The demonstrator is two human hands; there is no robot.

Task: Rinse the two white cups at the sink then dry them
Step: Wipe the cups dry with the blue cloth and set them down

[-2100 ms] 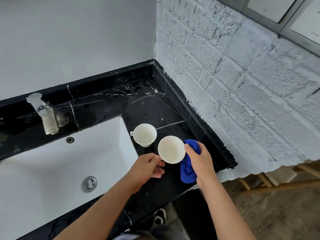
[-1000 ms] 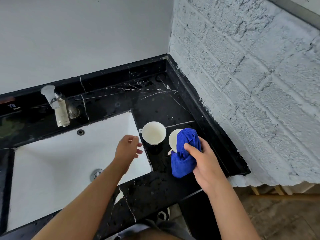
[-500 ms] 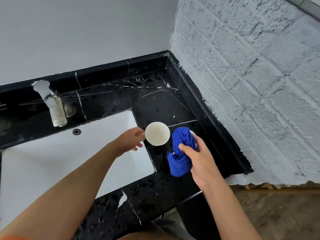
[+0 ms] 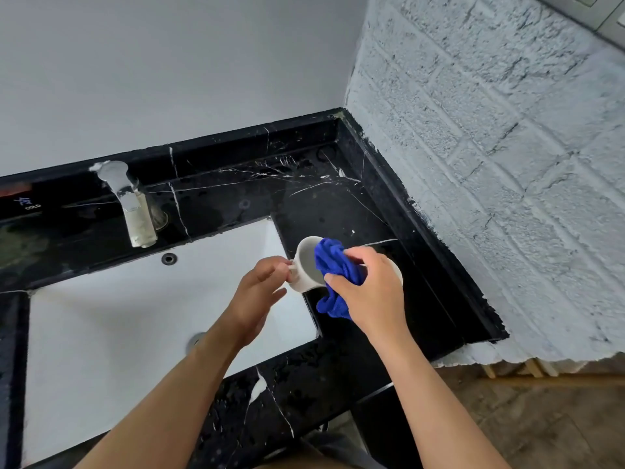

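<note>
The black marble surface (image 4: 338, 204) wraps the white sink (image 4: 135, 333) and runs into a corner where the smooth grey wall (image 4: 169, 62) meets the painted brick wall (image 4: 490, 164). A raised black lip edges the surface along both walls, so there is no room to swing outward on the right or at the back. The open room is over the basin and toward the person; the faucet (image 4: 132, 208) stands well to the left, out of the way.

The work sits just above the sink's right rim. The left hand (image 4: 260, 286) pinches the handle of one white cup (image 4: 306, 265) with fingers curled, tipping its mouth toward the right. The right hand (image 4: 368, 286) grips a blue cloth (image 4: 333, 265), fingers bunched round it, and pushes a wad of it into the cup's mouth while the rest hangs below. The second cup (image 4: 395, 269) shows only as a sliver of white rim behind the right hand, seemingly resting on the surface.

This looks like the drying step. To do it well, the cloth should reach the bottom, and the cup should turn against it rather than the cloth merely dabbing; a firmer hold than the handle pinch would resist that twist. The right elbow should stay clear of the resting cup, which is close enough to knock.
</note>
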